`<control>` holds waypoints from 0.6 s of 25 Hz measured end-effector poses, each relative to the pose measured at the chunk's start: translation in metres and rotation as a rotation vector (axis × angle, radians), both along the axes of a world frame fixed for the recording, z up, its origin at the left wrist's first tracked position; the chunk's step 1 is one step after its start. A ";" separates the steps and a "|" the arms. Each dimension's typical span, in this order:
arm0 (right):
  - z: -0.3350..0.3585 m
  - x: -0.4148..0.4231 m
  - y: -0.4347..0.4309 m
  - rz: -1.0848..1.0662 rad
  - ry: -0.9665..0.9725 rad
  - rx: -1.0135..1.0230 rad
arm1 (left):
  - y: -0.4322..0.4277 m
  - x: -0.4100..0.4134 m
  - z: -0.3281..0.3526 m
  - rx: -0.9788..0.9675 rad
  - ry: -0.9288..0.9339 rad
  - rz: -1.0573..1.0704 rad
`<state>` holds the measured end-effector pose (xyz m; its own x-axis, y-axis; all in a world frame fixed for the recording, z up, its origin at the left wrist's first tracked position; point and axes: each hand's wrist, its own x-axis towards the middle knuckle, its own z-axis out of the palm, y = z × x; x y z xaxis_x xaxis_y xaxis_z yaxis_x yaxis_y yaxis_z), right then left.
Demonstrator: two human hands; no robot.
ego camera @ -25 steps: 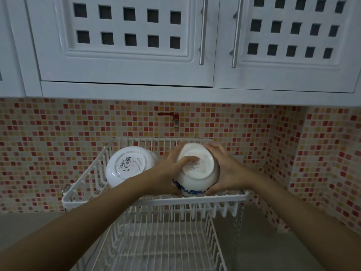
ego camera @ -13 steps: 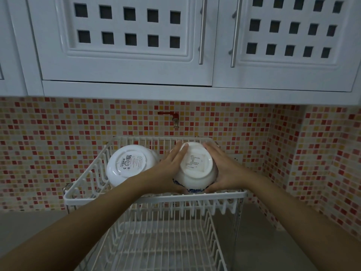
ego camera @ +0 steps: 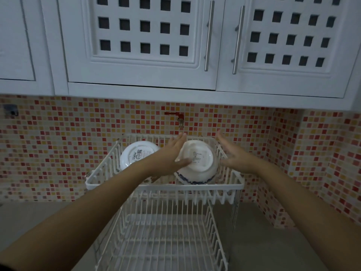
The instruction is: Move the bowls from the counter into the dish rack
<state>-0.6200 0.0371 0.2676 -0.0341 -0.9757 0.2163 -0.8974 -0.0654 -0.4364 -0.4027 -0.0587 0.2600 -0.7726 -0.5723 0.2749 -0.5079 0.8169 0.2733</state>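
Two bowls are sitting upside down in the top tier of the white dish rack [ego camera: 164, 186] — a plain bowl [ego camera: 136, 156] at left, a blue-patterned bowl [ego camera: 197, 163] at right. The left hand [ego camera: 172, 155] is resting its thumb on that bowl's base, fingers spread. The right hand [ego camera: 232, 155] is hovering just beside it — fingers released.

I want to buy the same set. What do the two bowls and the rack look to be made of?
Blue-patterned bowl and plain white bowl: likely glazed ceramic or porcelain, glossy white with printed base marks, though melamine is possible. Dish rack: thin wire, apparently metal with a smooth white coating.
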 end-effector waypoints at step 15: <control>-0.022 0.180 0.047 -0.355 0.340 0.013 | 0.057 0.140 -0.004 -0.123 -0.212 0.350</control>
<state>-0.4405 0.0843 0.2459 -0.2948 -0.9192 0.2610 -0.9550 0.2740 -0.1138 -0.2624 -0.0014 0.2558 -0.5844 -0.7828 0.2136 -0.7948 0.6053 0.0439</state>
